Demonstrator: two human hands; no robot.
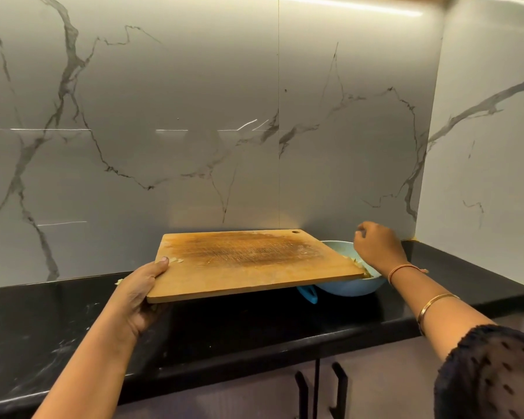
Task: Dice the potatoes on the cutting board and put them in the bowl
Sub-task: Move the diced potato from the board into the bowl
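Two cabinet handles [341,391] below counter [254,322] | cutting board [248,264] overlaps bowl [351,287]

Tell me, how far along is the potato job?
Nearly done. The cutting board is almost bare, so dicing looks finished. The left hand tilts it over the bowl; the right hand is at its lower edge, where pieces sit. A few bits at the held end are left.

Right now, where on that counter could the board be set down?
Bare counter: left of the left hand, along the front edge below the cutting board, and a smaller strip right of the bowl. Crowded around bowl and right hand.
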